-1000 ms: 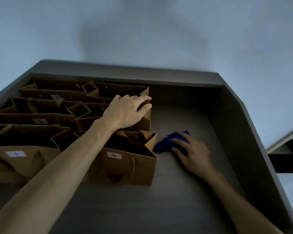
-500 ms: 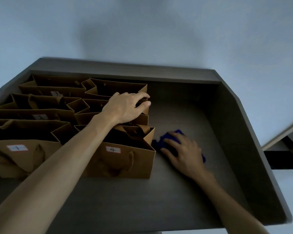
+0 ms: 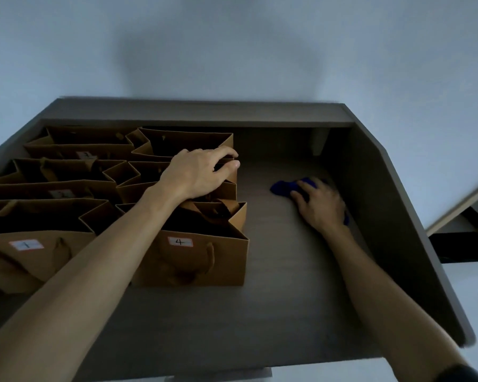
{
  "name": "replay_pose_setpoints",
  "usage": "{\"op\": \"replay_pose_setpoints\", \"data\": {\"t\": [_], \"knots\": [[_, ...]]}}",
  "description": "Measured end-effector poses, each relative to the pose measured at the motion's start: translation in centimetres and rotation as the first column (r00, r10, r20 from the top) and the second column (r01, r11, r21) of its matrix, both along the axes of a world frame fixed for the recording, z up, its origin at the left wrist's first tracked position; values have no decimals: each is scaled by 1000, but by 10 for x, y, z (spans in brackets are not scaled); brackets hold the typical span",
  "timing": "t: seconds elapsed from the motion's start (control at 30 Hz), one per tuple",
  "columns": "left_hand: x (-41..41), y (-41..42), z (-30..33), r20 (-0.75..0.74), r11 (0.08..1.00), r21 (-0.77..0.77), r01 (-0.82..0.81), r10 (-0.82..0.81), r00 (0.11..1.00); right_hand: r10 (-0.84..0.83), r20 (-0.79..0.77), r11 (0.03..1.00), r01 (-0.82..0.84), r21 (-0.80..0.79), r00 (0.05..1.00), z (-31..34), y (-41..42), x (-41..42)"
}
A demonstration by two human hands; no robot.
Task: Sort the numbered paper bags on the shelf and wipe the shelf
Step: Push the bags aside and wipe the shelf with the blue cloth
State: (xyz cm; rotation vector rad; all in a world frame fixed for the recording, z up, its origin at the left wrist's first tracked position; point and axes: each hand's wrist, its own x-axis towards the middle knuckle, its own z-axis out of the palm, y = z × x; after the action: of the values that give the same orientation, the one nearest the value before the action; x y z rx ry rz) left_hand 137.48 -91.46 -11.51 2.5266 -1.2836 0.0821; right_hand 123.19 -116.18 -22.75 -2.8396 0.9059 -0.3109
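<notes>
Several brown paper bags with white number labels stand in two columns on the left of the dark shelf (image 3: 273,271). The front-right bag (image 3: 199,260) is labelled 4 and the front-left bag (image 3: 33,257) is labelled 1. My left hand (image 3: 199,175) rests on top of the right column, fingers curled over the rim of the middle bag (image 3: 226,186). My right hand (image 3: 319,205) presses flat on a blue cloth (image 3: 284,187) against the shelf floor, near the right wall.
The shelf has a raised back wall (image 3: 193,114) and a slanted right side panel (image 3: 392,216). A pale wall rises behind it. A second piece of furniture (image 3: 464,216) shows at the far right edge.
My right hand has slid the blue cloth from beside the bag labelled 4 to the right and further back, toward the side panel. My left hand stays on the bags.
</notes>
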Motion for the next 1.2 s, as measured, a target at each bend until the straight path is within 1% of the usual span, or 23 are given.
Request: {"op": "replay_pose_setpoints", "data": {"t": [0.07, 0.13, 0.23, 0.33, 0.47, 0.53, 0.57, 0.63, 0.7, 0.73, 0.8, 0.87, 0.93, 1.03, 1.1, 1.2], "knots": [[2, 0, -1, 0, 1000, 1, 4, -4, 1000, 48, -4, 999, -48, -1, 999, 0, 17, -18], [6, -1, -2, 5, 1000, 3, 12, -12, 1000, 148, 2, 989, -148, 0, 989, 0, 39, -47], [8, -4, -2, 11, 1000, 3, 13, -13, 1000, 290, 14, 956, -290, 34, 957, 0, 85, -102], [7, -6, -1, 21, 999, 36, -11, 10, 1000, 403, 28, 912, -404, 69, 915, 0, 128, -148], [5, -5, -3, 27, 999, 35, -9, 8, 1000, 502, 41, 864, -503, 12, 864, -5, 133, -161], [4, -3, -4, 31, 999, 38, -11, 10, 999, 486, 80, 873, -487, 1, 871, -4, 113, -148], [3, -3, -3, 33, 999, 40, -12, 11, 999, 442, 95, 896, -443, -10, 892, -4, 96, -138], [1, -3, -3, 40, 999, 43, -13, 12, 999, 280, 83, 959, -282, 6, 956, -2, 55, -114], [0, -3, -2, 45, 999, 47, -12, 10, 999, 98, 42, 994, -100, 52, 994, -1, 21, -92], [1, -3, -2, 45, 999, 47, -11, 9, 999, 33, 37, 998, -35, 53, 999, 0, 12, -84], [1, -2, -2, 45, 998, 53, -19, 16, 999, -24, 51, 1000, 23, 6, 998, 1, 11, -77], [2, -1, -3, 41, 998, 57, -26, 23, 999, -19, 57, 1000, 20, -13, 998, -2, 22, -84], [2, -1, -3, 38, 998, 62, -23, 20, 999, 27, 87, 1000, -25, -17, 996, -3, 38, -103], [2, -1, -2, 52, 998, 58, -18, 15, 999, 186, 154, 982, -179, -59, 970, -4, 62, -147], [4, -1, -2, 58, 998, 58, -19, 15, 998, 296, 178, 955, -292, -49, 938, -5, 73, -175], [7, -3, -4, 66, 998, 56, -13, 10, 998, 404, 211, 913, -407, -34, 890, -5, 77, -194]]}}
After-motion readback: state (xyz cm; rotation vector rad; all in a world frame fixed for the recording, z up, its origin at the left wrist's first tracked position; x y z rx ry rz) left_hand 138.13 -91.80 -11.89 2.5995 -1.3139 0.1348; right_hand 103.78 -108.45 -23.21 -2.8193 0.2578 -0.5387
